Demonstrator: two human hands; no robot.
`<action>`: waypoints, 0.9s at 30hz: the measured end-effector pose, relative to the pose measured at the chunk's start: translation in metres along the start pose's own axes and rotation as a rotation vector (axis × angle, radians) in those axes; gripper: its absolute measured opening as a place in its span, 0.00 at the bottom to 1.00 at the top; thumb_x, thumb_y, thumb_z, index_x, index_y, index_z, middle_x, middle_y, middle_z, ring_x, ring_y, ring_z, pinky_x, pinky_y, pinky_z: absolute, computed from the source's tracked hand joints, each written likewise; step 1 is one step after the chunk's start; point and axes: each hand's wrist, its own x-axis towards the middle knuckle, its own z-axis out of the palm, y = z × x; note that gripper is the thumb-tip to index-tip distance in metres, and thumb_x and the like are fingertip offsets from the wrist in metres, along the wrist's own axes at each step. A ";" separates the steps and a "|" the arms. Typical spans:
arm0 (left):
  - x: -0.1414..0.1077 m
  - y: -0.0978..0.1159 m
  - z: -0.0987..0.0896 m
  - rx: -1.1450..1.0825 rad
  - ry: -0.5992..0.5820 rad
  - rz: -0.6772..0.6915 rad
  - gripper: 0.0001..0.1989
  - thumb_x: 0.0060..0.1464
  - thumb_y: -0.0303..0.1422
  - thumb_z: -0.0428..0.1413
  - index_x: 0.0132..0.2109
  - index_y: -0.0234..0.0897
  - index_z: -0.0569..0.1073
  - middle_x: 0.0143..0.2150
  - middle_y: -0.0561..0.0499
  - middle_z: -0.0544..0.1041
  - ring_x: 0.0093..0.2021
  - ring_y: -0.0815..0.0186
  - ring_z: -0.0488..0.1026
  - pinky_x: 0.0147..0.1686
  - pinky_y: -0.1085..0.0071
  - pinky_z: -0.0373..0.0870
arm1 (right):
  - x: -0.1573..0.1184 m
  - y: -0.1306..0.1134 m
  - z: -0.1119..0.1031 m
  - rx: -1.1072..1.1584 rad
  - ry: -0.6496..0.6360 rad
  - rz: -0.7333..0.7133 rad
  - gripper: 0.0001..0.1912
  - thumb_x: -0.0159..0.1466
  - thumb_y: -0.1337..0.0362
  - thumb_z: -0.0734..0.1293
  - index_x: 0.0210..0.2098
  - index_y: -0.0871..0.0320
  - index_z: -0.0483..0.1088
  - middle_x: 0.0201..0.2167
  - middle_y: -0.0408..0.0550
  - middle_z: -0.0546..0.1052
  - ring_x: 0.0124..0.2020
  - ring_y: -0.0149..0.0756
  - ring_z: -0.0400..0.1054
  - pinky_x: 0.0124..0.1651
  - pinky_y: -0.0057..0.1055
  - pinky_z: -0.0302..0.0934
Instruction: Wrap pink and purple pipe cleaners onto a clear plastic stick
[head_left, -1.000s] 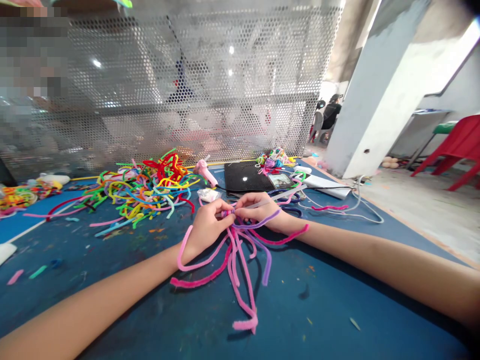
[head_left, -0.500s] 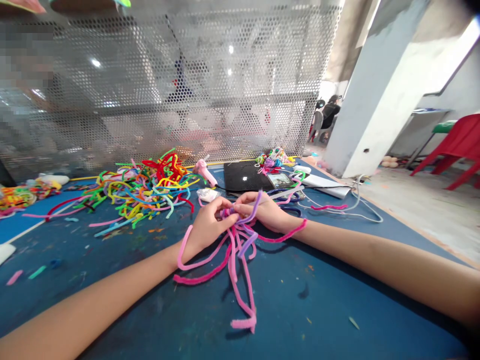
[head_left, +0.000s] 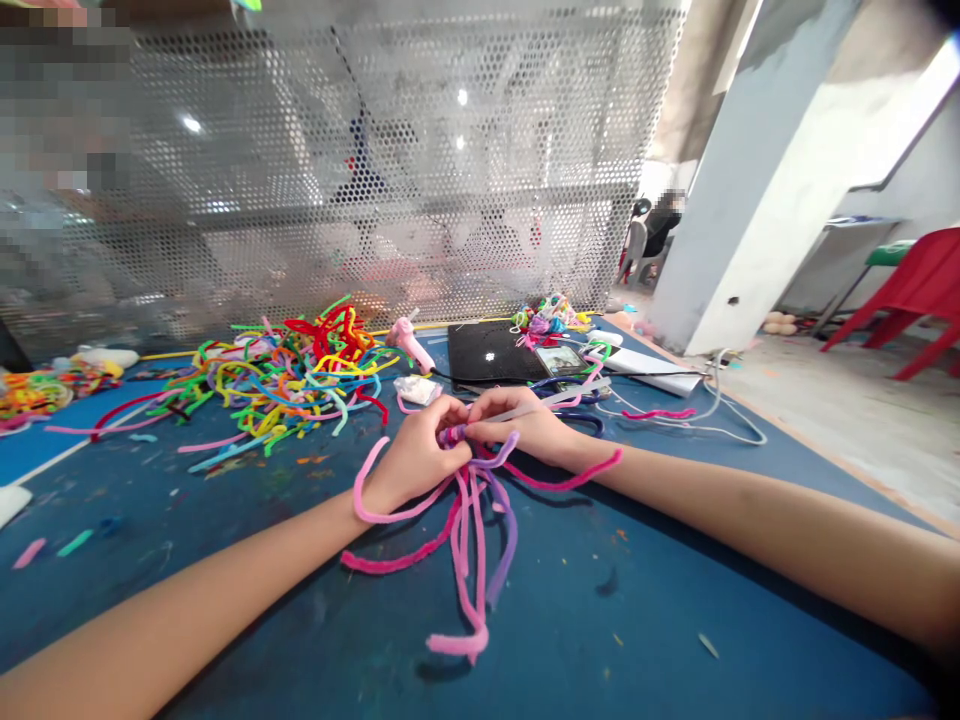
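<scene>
Purple strands (head_left: 513, 536) droop lower now; left hand (head_left: 421, 450) and right hand (head_left: 519, 428) pinch the bundle (head_left: 453, 435); mesh (head_left: 450, 235) backs the blue worktop (head_left: 675, 610).

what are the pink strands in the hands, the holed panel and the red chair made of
Pink strands: fuzzy fibre, probably over wire, as they hold bends. Holed panel: apparently metal, grey and shiny, with regular perforations and bright glints. Red chair: probably plastic, smooth and evenly coloured, though distance leaves this open.

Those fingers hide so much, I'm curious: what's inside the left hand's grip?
A pink-and-purple wrapped section of fuzzy stems shows in the left hand. Its far side, and whatever the hand covers, cannot be seen.
</scene>
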 end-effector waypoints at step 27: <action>0.009 -0.011 -0.009 -0.535 -0.056 -0.182 0.10 0.44 0.34 0.60 0.34 0.33 0.70 0.28 0.53 0.74 0.28 0.70 0.69 0.32 0.74 0.64 | 0.005 0.003 -0.003 0.113 0.059 0.041 0.13 0.46 0.59 0.74 0.23 0.62 0.72 0.18 0.41 0.72 0.19 0.24 0.63 0.22 0.22 0.54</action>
